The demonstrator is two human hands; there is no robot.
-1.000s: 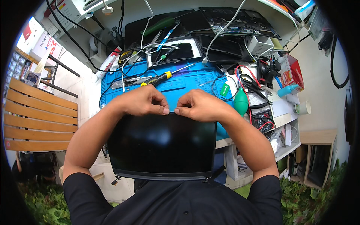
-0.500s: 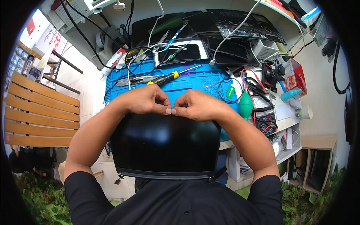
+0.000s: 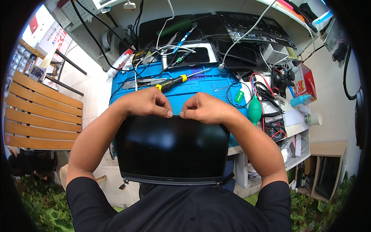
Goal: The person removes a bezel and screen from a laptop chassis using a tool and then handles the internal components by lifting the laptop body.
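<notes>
A black laptop screen panel (image 3: pixel 172 149) leans between my body and the bench, its glossy face toward me. At the middle of its far edge, my left hand (image 3: pixel 148 103) pinches the rim between thumb and curled fingers. Just to the right, my right hand (image 3: pixel 203 108) grips the same edge in a like pinch, a small gap between the thumbs. Short cables with a connector (image 3: pixel 123 185) hang from the panel's near left corner. Beyond the hands, a yellow-and-black screwdriver (image 3: pixel 172 82) lies on the blue work mat (image 3: pixel 193 92).
Right of the mat are a green air blower (image 3: pixel 254 110), black pliers (image 3: pixel 270 98), a multimeter (image 3: pixel 276 129) and a red box (image 3: pixel 305 82). An opened laptop base (image 3: pixel 257 29) lies at the back. White cables hang across the bench. A wooden slatted bench (image 3: pixel 44 112) stands left.
My thumbs have moved apart along the panel's far edge, left hand to the left, right hand slightly right. The view has shifted slightly.
</notes>
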